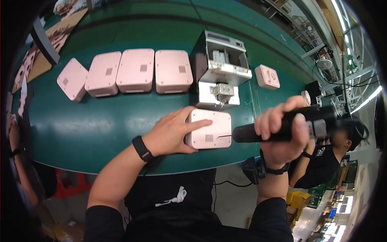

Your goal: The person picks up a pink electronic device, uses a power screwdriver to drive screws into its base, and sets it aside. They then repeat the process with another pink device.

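Note:
A pale pink plastic box (pixel 219 121) with rounded corners and a small slotted grille lies on the green table. My left hand (pixel 171 131) grips its left side, with one finger stretched over the top face. In my right hand (pixel 284 125) is a black electric screwdriver (pixel 248 133), held tilted to the right. Its thin bit points left over the box's top, near the grille; whether the tip touches the surface I cannot tell. Directly behind the box stands a screw feeder (pixel 223 72) with a metal front.
Several more pink boxes stand in a row at the back left, the nearest to the feeder being one box (pixel 173 71). Right of the feeder lies a smaller pink part (pixel 267 76). A co-worker (pixel 322 161) is at the right; another person's arm (pixel 16 141) shows at the left.

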{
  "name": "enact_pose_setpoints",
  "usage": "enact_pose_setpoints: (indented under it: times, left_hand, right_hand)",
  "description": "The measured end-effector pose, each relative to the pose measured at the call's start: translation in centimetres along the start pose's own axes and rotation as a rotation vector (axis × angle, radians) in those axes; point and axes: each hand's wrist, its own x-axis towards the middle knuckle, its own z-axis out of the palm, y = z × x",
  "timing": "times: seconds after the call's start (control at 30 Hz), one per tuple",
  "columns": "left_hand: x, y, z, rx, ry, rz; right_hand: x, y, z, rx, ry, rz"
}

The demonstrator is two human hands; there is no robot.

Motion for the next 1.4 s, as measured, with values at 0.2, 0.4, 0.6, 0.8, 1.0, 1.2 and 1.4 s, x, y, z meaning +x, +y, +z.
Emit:
enact_pose_setpoints:
  times: [0.2,0.4,0.6,0.8,1.0,1.2,1.4]
  left_hand:
    - [0.0,-0.2,0.4,0.061,-0.012,-0.002]
    - [-0.3,0.0,0.6,0.070,0.007,0.001]
    - [-0.2,0.1,0.5,0.060,-0.007,0.000]
    - [-0.2,0.0,0.8,0.060,-0.001,-0.010]
    - [-0.2,-0.1,0.8,0.034,0.026,-0.025]
    - [-0.3,-0.1,0.8,0.017,0.027,-0.038]
    - [-0.1,-0.1,0.6,0.017,0.020,-0.008]
  right_hand:
    - [-2.3,-1.2,0.4,-0.001,-0.043,0.026]
    - [-3.3,-0.9,0.4,-0.035,-0.033,0.060]
    - [-3.5,-1.2,0.6,-0.045,-0.018,0.097]
    - [-3.7,-0.2,0.7,-0.066,0.000,0.168]
    - [-4.0,-0.1,0.9,-0.044,-0.003,0.179]
    - [-4.2,-0.2,1.3,-0.058,-0.019,0.202]
    - [-3.6,-0.3,1.1,-0.045,-0.044,0.192]
